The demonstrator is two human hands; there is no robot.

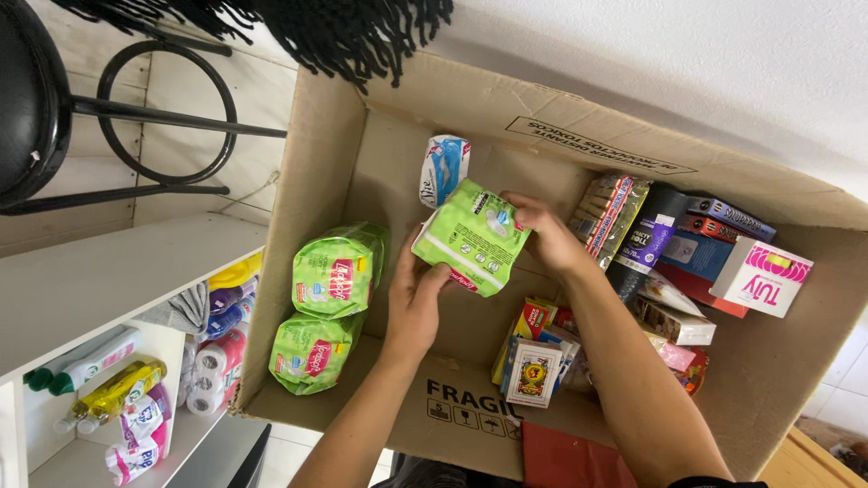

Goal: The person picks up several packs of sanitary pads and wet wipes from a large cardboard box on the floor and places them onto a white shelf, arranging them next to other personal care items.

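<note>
Inside the open cardboard box, both hands grip one green soft pack, held above the box floor near the middle. Left hand has its fingers curled against the pack's lower left edge; right hand has its fingers closed over the upper right edge. Just beyond the pack, a blue and white packet stands against the far wall. Two more green packs lie stacked along the left wall, one above the other in view. Along the right side sits a crowd of small goods: a striped carton, a purple bottle, a white and pink box, and a card packet nearer the front wall.

Left of the box, a white shelf unit holds bottles and wrapped rolls. A black stool stands beyond it. White wall fills the upper right.
</note>
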